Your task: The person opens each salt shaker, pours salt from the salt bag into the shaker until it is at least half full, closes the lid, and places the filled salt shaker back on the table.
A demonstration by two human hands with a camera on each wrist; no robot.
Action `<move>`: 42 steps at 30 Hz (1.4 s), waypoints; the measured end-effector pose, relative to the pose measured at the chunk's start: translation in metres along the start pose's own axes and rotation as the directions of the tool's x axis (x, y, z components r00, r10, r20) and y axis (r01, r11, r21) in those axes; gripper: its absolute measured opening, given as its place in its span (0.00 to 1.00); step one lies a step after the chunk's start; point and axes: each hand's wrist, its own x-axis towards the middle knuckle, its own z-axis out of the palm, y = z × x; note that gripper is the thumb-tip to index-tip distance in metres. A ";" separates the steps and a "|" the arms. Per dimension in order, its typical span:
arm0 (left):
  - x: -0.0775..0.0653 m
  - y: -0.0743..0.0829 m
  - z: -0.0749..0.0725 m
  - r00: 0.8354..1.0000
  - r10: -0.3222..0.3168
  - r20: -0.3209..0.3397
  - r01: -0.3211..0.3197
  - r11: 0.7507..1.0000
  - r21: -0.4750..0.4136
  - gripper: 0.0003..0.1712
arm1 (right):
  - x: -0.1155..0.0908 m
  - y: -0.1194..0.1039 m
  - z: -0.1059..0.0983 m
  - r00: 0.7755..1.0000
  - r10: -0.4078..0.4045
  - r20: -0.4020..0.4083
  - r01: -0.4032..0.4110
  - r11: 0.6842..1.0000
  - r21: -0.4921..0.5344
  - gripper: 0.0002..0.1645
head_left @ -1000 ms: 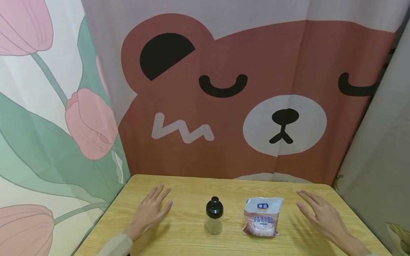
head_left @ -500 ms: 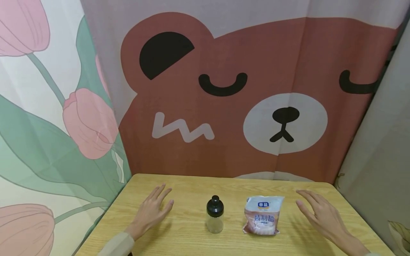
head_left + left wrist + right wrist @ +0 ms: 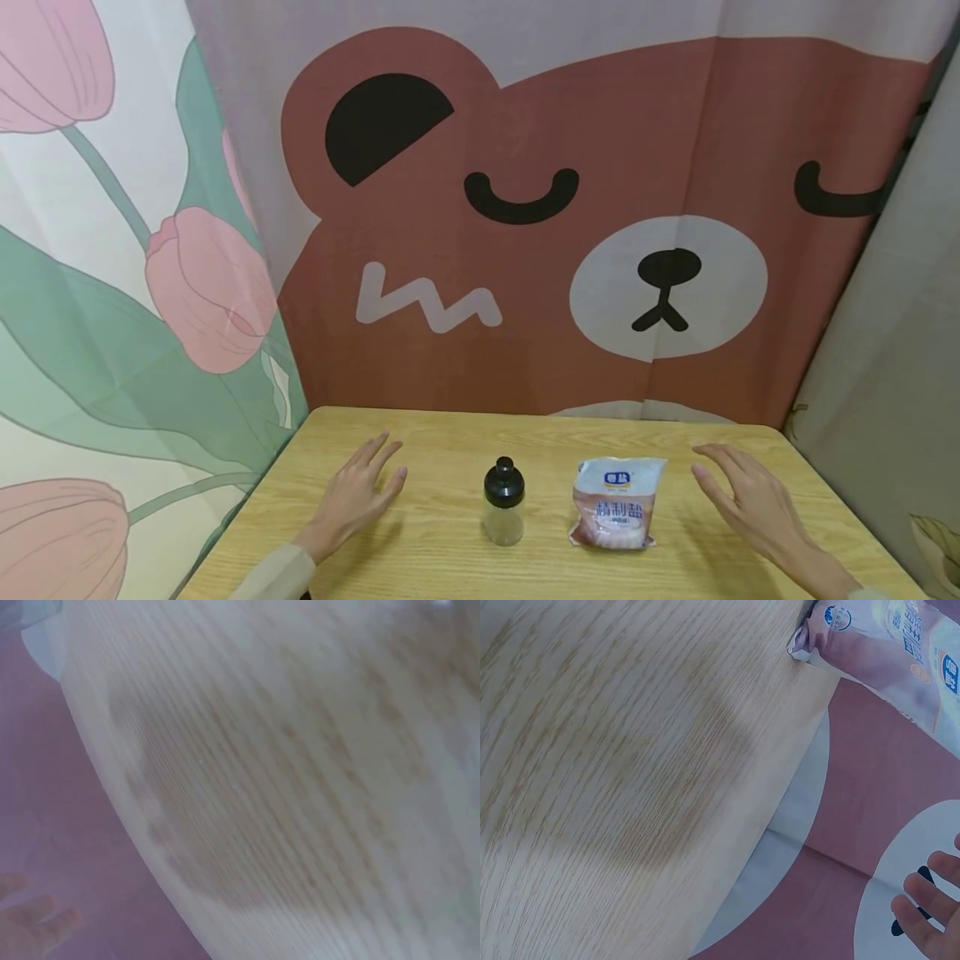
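On the wooden table stands a small clear bottle [image 3: 503,523] with a black knobbed lid, upright between my two hands. To its right sits a white and purple-brown bag of salt [image 3: 617,504] with Chinese lettering; part of the same bag [image 3: 889,656] shows at the top of the right wrist view. My left hand [image 3: 356,493] is held over the table left of the bottle, fingers spread and holding nothing. Nearer the bag, to its right, my right hand [image 3: 757,504] hovers with relaxed fingers and nothing in it. Fingertips [image 3: 913,919] of that hand show in the right wrist view.
The light wooden table [image 3: 442,442] has rounded far corners. Behind it hangs a curtain [image 3: 600,125] printed with a brown bear. A tulip-patterned curtain [image 3: 82,350] closes the left side, and a pale curtain [image 3: 885,358] hangs on the right.
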 end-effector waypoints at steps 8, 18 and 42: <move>0.000 0.004 -0.002 1.000 -0.009 -0.022 0.008 0.999 -0.031 0.26 | 0.001 -0.004 -0.001 0.999 -0.030 -0.040 0.031 1.000 0.006 0.17; -0.001 0.008 0.000 0.999 -0.048 -0.013 0.047 0.997 -0.061 0.25 | 0.001 -0.010 -0.004 0.995 -0.079 -0.065 0.081 0.996 0.021 0.16; 0.000 0.016 0.007 0.998 -0.055 -0.021 0.052 0.992 -0.112 0.23 | 0.003 -0.026 -0.001 0.979 -0.181 -0.091 0.187 0.981 0.056 0.13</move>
